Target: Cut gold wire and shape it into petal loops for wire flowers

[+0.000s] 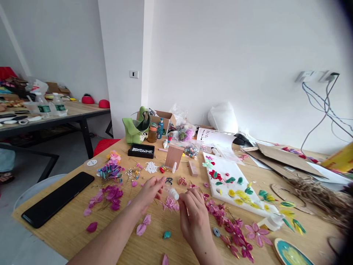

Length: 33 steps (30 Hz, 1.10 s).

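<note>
Foremost, bare forearms [110, 239]; right hand [194, 211] pinches a white bottle [173, 194]; left hand [151, 190] curled, hold I cannot tell.

The bare left forearm [117, 232] slants forward and inward to the bare left grip [151, 189], fingers bent. The bare right grip [194, 210] curls inward, knuckles uppermost.

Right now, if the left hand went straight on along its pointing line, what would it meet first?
Probably the small dark-blue piece just beyond the left hand, though depth is unclear from this one view.
</note>
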Each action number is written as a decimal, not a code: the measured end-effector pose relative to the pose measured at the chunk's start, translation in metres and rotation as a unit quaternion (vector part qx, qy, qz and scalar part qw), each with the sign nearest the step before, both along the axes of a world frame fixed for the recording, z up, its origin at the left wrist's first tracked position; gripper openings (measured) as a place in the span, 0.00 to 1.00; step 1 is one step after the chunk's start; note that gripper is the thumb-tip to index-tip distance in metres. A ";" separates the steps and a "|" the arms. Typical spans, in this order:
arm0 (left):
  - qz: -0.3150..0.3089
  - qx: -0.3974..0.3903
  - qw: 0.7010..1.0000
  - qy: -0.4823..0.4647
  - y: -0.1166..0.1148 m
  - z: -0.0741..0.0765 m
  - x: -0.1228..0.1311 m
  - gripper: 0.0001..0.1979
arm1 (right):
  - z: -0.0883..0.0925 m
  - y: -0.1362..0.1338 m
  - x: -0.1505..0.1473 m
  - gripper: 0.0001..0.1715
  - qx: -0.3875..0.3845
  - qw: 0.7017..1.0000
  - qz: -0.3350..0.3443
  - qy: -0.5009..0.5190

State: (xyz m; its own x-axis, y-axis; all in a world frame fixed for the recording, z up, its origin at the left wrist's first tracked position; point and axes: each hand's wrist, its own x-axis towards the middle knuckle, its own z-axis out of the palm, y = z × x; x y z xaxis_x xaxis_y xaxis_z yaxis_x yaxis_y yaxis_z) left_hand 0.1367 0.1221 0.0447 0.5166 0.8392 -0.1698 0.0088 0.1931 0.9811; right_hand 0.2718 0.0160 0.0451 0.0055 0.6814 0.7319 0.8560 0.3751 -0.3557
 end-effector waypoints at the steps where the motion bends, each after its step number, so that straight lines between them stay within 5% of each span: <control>1: -0.012 -0.017 1.000 0.012 0.000 -0.001 0.001 0.30 | 0.000 0.000 -0.001 0.14 0.003 1.000 -0.007 -0.021; 7: -0.112 -0.081 0.990 0.027 -0.006 -0.002 0.001 0.32 | 0.000 0.001 -0.005 0.14 0.004 0.994 -0.011 -0.108; 15: -0.132 -0.059 0.989 -0.044 -0.006 -0.001 0.000 0.26 | -0.007 0.004 -0.007 0.13 -0.015 0.993 -0.004 -0.115; 26: -0.099 0.123 0.985 -0.070 -0.011 -0.003 0.004 0.17 | -0.015 0.008 0.002 0.14 -0.075 0.997 -0.020 0.019; 30: -0.081 0.339 0.937 -0.009 -0.016 -0.002 0.002 0.07 | -0.013 0.008 0.011 0.13 -0.080 0.991 -0.009 0.106; 33: -0.100 0.353 0.930 -0.021 -0.017 0.002 0.001 0.09 | -0.012 0.007 0.014 0.12 -0.060 0.993 -0.023 0.099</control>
State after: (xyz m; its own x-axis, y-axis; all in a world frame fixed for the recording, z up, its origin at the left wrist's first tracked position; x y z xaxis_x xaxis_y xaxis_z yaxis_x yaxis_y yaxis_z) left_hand 0.1379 0.1052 0.0470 0.6680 0.6199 0.4118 -0.0668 -0.5011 0.8628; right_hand 0.2857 0.0232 0.0333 0.1735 0.7596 0.6268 0.7799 0.2826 -0.5584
